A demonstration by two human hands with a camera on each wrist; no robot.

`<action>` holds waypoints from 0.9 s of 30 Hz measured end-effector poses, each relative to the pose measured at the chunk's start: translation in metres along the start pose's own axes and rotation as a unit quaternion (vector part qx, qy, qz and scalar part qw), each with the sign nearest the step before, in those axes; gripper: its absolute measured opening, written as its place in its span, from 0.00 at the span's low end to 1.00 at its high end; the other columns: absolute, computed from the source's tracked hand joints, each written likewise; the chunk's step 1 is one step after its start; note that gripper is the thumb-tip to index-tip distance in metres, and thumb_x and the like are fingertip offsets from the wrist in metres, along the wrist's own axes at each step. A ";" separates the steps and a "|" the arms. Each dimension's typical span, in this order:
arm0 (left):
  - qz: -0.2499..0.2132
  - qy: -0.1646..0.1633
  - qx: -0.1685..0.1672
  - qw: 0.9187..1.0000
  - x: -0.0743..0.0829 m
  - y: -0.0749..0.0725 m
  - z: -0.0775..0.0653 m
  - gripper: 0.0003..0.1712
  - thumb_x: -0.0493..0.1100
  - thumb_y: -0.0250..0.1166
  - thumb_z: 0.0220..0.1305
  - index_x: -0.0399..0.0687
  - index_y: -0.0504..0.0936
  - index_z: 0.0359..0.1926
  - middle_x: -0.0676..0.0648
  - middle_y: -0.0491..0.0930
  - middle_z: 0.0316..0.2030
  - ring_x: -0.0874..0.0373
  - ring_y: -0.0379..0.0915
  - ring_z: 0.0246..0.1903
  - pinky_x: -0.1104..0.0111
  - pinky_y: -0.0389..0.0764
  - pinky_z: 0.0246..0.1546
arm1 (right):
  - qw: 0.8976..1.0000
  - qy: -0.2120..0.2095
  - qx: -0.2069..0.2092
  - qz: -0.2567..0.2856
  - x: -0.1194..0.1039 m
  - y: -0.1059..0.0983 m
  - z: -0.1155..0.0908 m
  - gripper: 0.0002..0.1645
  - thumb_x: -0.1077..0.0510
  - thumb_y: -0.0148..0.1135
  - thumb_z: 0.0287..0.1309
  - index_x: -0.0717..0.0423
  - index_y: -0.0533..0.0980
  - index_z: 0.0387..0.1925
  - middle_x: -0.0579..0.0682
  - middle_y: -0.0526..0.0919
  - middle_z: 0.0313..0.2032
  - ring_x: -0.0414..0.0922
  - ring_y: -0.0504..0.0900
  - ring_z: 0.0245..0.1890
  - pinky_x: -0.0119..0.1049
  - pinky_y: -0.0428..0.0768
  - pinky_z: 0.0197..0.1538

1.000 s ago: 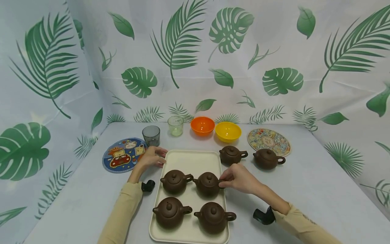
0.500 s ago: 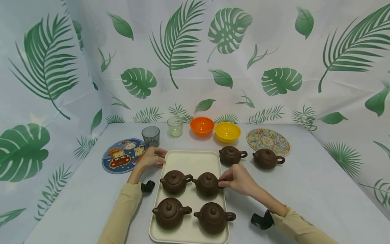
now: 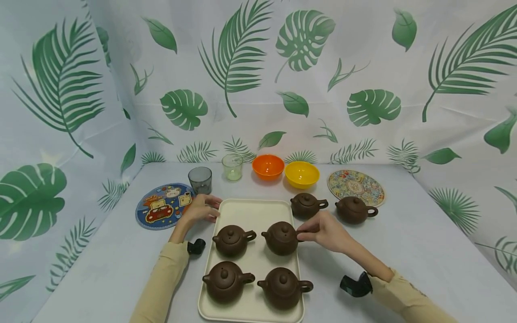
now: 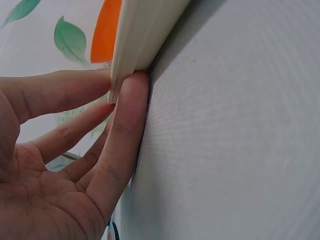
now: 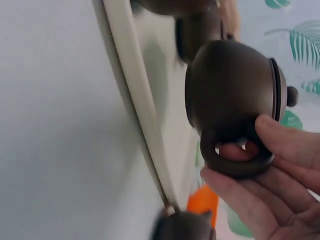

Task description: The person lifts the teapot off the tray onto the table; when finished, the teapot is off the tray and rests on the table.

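Dark brown clay is what your right hand holds: the thumb and fingers pinch the handle of a teapot, and a fingertip shows through the loop. That pot sits at the right edge of the cream tray, its spout turned to your left and its knobbed lid on; in the right wrist view its base looks raised off the tray, and the pot stands near the rim. Your left hand grips the tray's rim near the far left corner, with the thumb at the upper edge and a finger against the outer wall, low beside the surface. Three more brown pots stand upright on the tray: one left of the pot you hold, one at the near left and one at the near right, all with handles to your right. Two others are off the tray, one just beside its far right corner and one farther right, in front of a round floral mat. Past your left hand lie a round blue mat and a grey glass; along the back stand a pale green glass, an orange bowl and a yellow bowl.
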State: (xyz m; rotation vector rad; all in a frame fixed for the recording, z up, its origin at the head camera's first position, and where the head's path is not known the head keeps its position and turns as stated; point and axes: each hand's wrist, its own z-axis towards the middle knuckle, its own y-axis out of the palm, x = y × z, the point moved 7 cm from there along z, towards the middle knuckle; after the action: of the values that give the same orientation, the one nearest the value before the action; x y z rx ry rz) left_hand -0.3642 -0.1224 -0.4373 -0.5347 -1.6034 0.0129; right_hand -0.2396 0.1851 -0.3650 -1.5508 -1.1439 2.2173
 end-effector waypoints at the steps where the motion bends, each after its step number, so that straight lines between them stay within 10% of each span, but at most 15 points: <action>1: 0.000 0.000 0.000 1.000 0.000 0.000 0.000 0.25 0.24 0.63 0.49 0.25 0.76 0.52 0.35 0.78 0.41 0.58 0.77 0.28 0.67 0.85 0.27 | 1.000 -0.009 0.002 -0.003 0.000 -0.004 -0.001 0.06 0.64 0.70 0.51 0.62 0.86 0.33 0.49 0.88 0.28 0.34 0.82 0.27 0.27 0.81 0.29; 9: 0.002 0.001 0.001 1.000 0.002 -0.001 0.000 0.25 0.24 0.63 0.49 0.25 0.76 0.53 0.33 0.77 0.42 0.57 0.77 0.30 0.67 0.85 0.28 | 0.996 -0.086 0.000 -0.002 0.011 -0.036 -0.017 0.07 0.66 0.70 0.49 0.65 0.86 0.33 0.50 0.88 0.28 0.34 0.83 0.26 0.29 0.81 0.25; 27: 0.002 -0.002 0.006 1.000 -0.002 -0.001 0.001 0.25 0.25 0.64 0.49 0.26 0.77 0.52 0.34 0.77 0.42 0.57 0.77 0.30 0.66 0.86 0.28 | 0.998 -0.046 0.032 -0.034 0.071 -0.095 -0.079 0.06 0.71 0.66 0.50 0.68 0.85 0.33 0.47 0.88 0.28 0.32 0.84 0.29 0.25 0.81 0.27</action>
State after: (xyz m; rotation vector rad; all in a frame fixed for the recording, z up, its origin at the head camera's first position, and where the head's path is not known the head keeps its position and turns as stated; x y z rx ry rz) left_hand -0.3655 -0.1235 -0.4391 -0.5295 -1.6056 0.0262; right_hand -0.2256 0.3268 -0.3615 -1.3765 -1.1205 2.2783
